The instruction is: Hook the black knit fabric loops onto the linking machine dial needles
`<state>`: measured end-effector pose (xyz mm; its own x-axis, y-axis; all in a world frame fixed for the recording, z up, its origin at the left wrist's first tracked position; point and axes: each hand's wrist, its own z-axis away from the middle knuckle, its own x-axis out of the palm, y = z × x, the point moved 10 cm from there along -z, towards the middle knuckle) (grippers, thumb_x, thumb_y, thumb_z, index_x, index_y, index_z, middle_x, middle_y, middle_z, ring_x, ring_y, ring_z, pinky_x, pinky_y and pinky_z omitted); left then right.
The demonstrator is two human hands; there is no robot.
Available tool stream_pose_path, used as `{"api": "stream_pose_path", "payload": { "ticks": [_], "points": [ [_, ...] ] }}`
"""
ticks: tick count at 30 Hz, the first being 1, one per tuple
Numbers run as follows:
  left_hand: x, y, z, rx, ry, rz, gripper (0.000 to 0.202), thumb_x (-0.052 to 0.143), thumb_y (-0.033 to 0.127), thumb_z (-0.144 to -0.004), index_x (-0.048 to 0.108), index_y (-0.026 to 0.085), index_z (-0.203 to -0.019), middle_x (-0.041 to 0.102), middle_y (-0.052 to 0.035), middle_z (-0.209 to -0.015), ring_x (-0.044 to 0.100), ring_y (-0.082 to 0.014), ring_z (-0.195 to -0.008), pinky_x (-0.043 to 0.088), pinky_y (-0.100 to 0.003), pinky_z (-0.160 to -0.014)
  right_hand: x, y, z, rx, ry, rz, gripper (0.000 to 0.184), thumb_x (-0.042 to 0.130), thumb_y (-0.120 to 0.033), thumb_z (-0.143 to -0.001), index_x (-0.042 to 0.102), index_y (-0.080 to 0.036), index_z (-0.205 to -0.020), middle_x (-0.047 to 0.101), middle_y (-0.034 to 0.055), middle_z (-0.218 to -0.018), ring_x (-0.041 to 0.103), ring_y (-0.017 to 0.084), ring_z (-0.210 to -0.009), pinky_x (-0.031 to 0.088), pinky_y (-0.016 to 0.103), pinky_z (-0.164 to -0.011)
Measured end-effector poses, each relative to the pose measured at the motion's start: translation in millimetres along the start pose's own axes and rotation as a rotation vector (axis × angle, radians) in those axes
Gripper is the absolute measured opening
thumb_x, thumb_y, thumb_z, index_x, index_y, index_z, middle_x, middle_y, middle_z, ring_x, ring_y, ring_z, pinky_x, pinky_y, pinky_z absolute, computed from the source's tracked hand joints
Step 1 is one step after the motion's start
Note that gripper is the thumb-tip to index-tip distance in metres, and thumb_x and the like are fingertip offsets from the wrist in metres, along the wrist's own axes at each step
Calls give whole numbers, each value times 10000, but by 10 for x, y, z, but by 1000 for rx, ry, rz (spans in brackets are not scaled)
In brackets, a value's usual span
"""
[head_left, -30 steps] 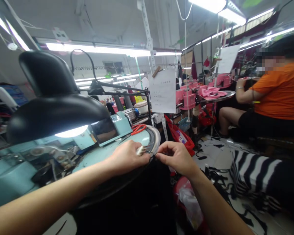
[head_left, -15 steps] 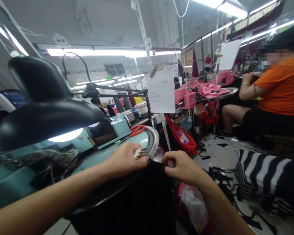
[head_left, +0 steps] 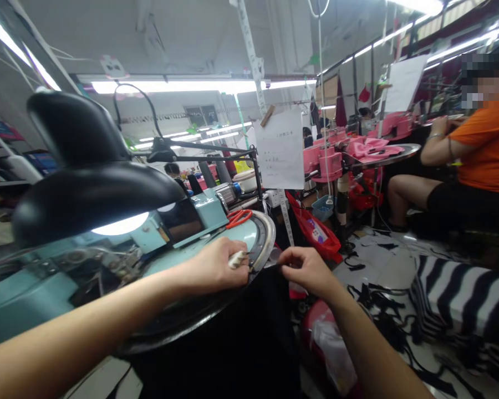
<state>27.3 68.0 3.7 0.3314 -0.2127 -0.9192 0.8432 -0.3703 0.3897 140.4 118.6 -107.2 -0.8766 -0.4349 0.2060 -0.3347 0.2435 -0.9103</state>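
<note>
My left hand [head_left: 220, 265] is closed at the metal rim of a round dial [head_left: 268, 235] on a pale-green linking machine [head_left: 208, 208]. A whitish, wrapped-looking piece [head_left: 237, 259] shows at its thumb side; whether it is held or worn on a finger I cannot tell. Black fabric [head_left: 233, 338] hangs down from the rim below this hand. My right hand [head_left: 310, 272], a little to the right of the rim, pinches the top edge of the same fabric between thumb and fingers. Orange-handled scissors [head_left: 238, 218] lie on the dial behind my left hand.
A black lamp [head_left: 100, 194] hangs low over the machine at left. Beyond the dial are a paper sheet [head_left: 280, 149] and a red bag [head_left: 316, 233]. Black scraps [head_left: 378, 305] and striped cloth [head_left: 461, 299] lie at right. A person in an orange top [head_left: 490, 155] sits farther back.
The view has swung slightly left, so the surroundings sit farther right in the picture. Both hands keep their grip, with the right hand now slightly nearer the dial rim.
</note>
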Motion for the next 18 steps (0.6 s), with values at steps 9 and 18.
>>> {"api": "stream_pose_path", "payload": {
  "ticks": [9, 18],
  "points": [
    [-6, 45, -30, 34, 12, -35, 234, 574, 331, -748, 492, 183, -587, 503, 28, -670, 462, -115, -603, 348, -245, -595, 153, -262, 94, -70, -215, 44, 263, 830, -377, -712, 786, -158, -850, 682, 16, -660, 577, 114, -570, 425, 206, -518],
    [-2, 34, -89, 21, 14, -23, 180, 537, 286, -740, 521, 180, -596, 523, 23, -676, 464, -116, -604, 351, -247, -595, 8, -470, -201, -195, -30, 107, 158, 773, -303, -734, 764, -153, -784, 702, 27, -697, 607, 143, -634, 468, 246, -585]
  ]
}}
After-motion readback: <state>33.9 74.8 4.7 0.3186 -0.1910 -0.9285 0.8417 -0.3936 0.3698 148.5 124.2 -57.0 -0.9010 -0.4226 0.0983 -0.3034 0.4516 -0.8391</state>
